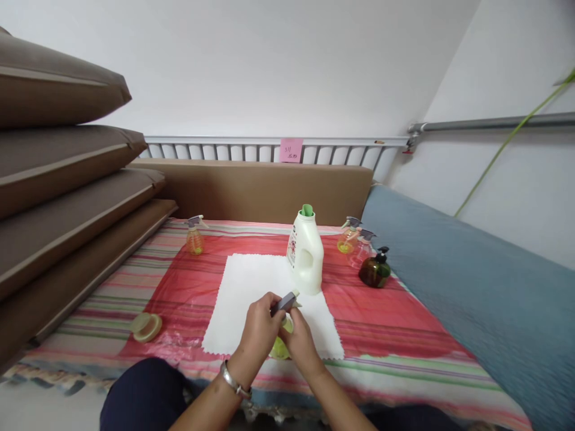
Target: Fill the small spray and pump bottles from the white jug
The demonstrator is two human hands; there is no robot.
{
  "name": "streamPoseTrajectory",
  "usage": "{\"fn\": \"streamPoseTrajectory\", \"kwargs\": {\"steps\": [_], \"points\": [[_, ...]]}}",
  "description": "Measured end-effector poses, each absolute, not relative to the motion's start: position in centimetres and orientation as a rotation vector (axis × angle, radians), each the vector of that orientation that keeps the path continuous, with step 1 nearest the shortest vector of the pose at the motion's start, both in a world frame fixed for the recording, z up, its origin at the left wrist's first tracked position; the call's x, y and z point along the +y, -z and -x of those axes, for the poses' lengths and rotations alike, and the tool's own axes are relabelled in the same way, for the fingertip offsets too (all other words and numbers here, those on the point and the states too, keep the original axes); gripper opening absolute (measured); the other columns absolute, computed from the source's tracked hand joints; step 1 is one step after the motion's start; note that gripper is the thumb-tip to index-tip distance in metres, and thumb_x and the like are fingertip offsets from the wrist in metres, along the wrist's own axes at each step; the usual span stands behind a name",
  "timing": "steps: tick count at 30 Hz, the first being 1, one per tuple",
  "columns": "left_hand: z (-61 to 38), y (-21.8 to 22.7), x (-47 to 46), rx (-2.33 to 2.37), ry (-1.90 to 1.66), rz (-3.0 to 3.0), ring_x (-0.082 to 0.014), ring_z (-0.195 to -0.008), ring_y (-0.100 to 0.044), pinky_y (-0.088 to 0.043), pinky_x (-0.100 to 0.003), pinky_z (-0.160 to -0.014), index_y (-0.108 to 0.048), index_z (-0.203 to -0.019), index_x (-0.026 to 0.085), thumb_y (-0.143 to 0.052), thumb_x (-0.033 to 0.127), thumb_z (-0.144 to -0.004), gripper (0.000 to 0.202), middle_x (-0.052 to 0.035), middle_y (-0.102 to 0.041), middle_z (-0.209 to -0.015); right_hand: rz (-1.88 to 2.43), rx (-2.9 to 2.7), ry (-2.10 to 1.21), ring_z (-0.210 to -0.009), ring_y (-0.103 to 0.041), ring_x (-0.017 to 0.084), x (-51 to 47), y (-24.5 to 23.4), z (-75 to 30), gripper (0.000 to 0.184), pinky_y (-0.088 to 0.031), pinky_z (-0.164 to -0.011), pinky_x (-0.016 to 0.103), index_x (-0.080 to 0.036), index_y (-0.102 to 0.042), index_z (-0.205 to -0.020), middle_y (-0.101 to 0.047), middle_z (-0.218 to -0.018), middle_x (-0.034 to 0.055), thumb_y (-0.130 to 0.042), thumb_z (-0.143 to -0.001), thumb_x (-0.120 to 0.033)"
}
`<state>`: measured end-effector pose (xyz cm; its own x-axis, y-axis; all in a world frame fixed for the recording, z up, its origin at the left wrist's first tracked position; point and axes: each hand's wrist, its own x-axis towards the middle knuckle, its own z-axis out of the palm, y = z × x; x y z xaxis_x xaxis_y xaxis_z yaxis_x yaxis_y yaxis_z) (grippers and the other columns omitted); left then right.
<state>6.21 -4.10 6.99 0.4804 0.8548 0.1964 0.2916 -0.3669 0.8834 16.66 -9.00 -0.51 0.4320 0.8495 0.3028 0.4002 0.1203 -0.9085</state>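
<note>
Both my hands meet over the near edge of a white cloth (251, 287). My left hand (260, 329) is closed round the grey spray head (286, 301) of a small spray bottle. My right hand (300, 340) grips the bottle's body (279, 348), which holds yellow-green liquid. A white detergent jug (306, 254) with a green spout stands upright on the cloth just beyond my hands.
A red plastic sheet (381, 305) covers a striped bedspread. Small spray bottles stand at the back left (194, 236) and back right (349, 236), next to a dark green pump bottle (375, 269). A pale round lid (146, 327) lies front left. Brown cushions (67, 179) are stacked left.
</note>
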Motion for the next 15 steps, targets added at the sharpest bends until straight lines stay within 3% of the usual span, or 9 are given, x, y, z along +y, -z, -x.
{"fn": "streamPoseTrajectory", "kwargs": {"steps": [3,7,11,15], "points": [[-6.13,-6.97,-4.05,0.957,-0.849,-1.894,-0.0165,-0.071,-0.062,-0.045,-0.025,-0.068,-0.062,-0.077,0.018,-0.054,0.007,-0.068,0.016,-0.0014,-0.068,-0.073,1.466,-1.215,-0.475,-0.104,-0.057,0.025,-9.23,0.51,-16.72,0.037,-0.044,-0.091,0.038,-0.019,-0.056,-0.111,-0.064,-0.108,0.0080,-0.058,-0.078,-0.036],[-6.09,-7.03,-4.00,0.962,-0.858,-1.895,-0.0167,-0.072,-0.062,-0.045,-0.025,-0.069,-0.063,-0.078,0.018,-0.055,0.008,-0.068,0.016,-0.0010,-0.068,-0.073,1.542,-1.154,-0.425,-0.095,-0.060,0.029,-9.31,0.56,-16.69,0.034,-0.045,-0.087,0.044,-0.017,-0.059,-0.101,-0.066,-0.098,0.0097,-0.063,-0.074,-0.038],[-6.06,-7.07,-4.03,0.959,-0.851,-1.879,-0.0168,-0.071,-0.063,-0.046,-0.026,-0.069,-0.063,-0.078,0.018,-0.054,0.007,-0.068,0.017,-0.0012,-0.068,-0.073,1.508,-1.194,-0.406,-0.101,-0.059,0.026,-9.26,0.85,-16.35,0.038,-0.046,-0.088,0.040,-0.018,-0.056,-0.110,-0.065,-0.107,0.0096,-0.058,-0.079,-0.040],[-5.93,-7.07,-4.09,0.961,-0.857,-1.867,-0.0169,-0.073,-0.063,-0.046,-0.026,-0.069,-0.063,-0.078,0.018,-0.054,0.007,-0.068,0.017,-0.0014,-0.069,-0.074,1.558,-1.168,-0.363,-0.092,-0.061,0.029,-9.13,1.14,-16.15,0.037,-0.048,-0.082,0.043,-0.016,-0.059,-0.101,-0.067,-0.095,0.0107,-0.061,-0.076,-0.043]]}}
